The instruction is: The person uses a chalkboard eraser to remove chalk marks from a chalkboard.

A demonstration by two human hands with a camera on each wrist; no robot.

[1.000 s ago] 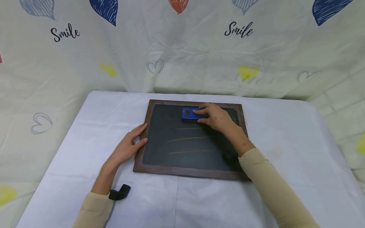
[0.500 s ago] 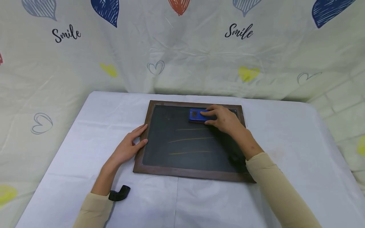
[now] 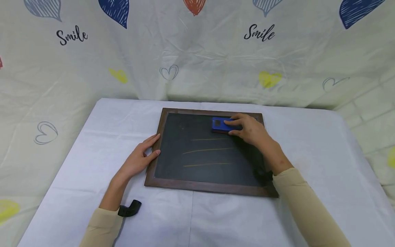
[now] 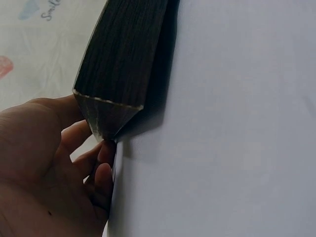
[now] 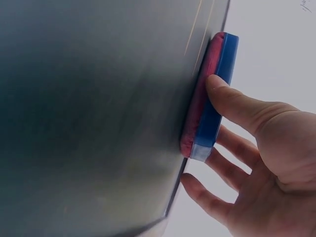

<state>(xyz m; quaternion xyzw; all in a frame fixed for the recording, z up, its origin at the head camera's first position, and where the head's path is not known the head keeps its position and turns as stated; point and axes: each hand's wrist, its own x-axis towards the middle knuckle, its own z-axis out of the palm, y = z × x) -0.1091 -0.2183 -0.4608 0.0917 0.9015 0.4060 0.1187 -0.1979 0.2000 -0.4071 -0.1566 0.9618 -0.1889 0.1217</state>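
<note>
A white backdrop (image 3: pixel 213 44) printed with hearts and the word "Smile" hangs behind the counter (image 3: pixel 314 140), which is covered by a white cloth. A chalkboard (image 3: pixel 176 137) in a brown wooden frame (image 3: pixel 197 188) lies on the counter, its far side near the counter's far edge and well apart from the left and right edges. Two beige sleeves reach in from the counter's near edge, the right sleeve (image 3: pixel 308 206) crossing beside the board's near right corner.

The left hand (image 3: pixel 139 156) is relaxed, its fingers spread and fairly straight, with fingertips and thumb resting on the frame's left side. The right hand (image 3: pixel 251 130) pinches a blue eraser (image 3: pixel 219 125), thumb on the near side and fingers across the top and far side. The eraser is on the board's surface close to the far edge, toward the far right corner, its red pad (image 5: pixel 200 96) facing the board. A black strap (image 3: pixel 129 208) shows at the left cuff. Three thin yellowish lines (image 3: pixel 208 150) run across the middle of the board, nearer its near edge than the eraser.
</note>
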